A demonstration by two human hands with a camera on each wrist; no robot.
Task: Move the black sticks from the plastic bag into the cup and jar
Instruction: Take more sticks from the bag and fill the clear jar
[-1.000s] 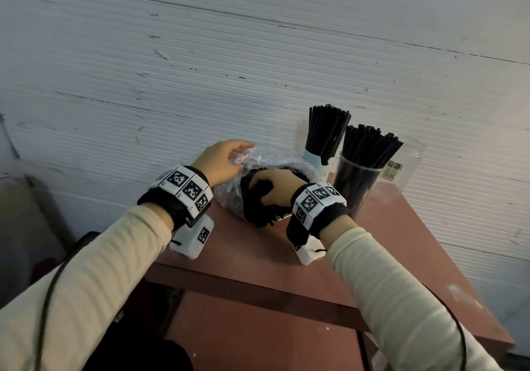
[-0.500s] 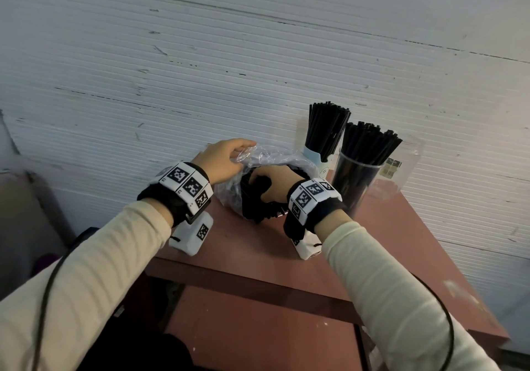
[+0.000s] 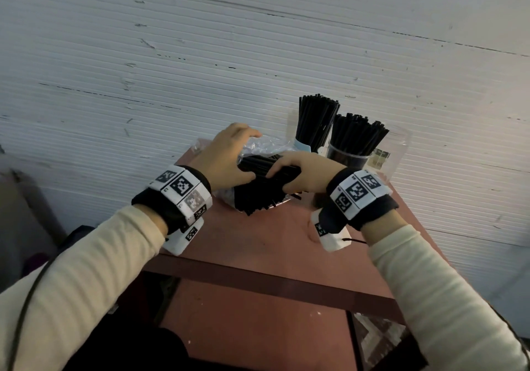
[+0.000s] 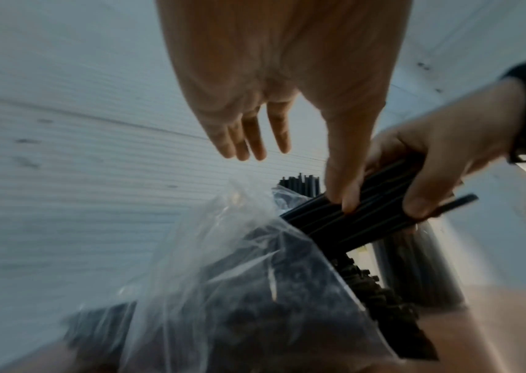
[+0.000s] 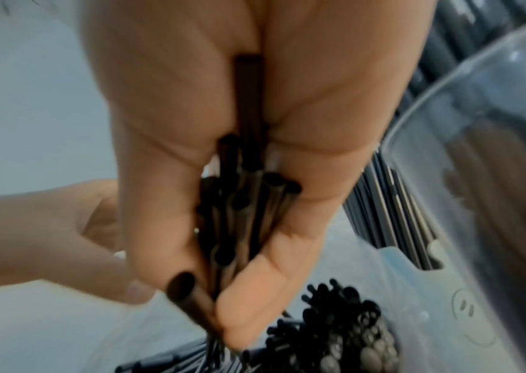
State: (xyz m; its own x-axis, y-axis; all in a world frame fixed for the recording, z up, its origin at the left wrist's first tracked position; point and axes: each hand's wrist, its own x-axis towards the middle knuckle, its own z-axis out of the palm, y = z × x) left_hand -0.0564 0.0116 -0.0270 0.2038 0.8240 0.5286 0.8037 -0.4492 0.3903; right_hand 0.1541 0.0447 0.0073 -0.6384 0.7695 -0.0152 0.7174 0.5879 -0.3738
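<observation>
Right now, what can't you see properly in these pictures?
- Head view: both hands cover the plastic bag, so how many sticks remain inside is hidden.
- Left wrist view: the crinkled bag blurs the sticks inside.
- Right wrist view: the right hand hides most of its bundle of sticks; their number is uncountable.

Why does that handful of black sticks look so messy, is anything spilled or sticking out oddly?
Nothing is spilled. The right hand grips a bundle of black sticks at the mouth of the plastic bag, and their ends sit uneven: one stick pokes out past the rest. The left hand touches the bundle with its thumb only.
</observation>
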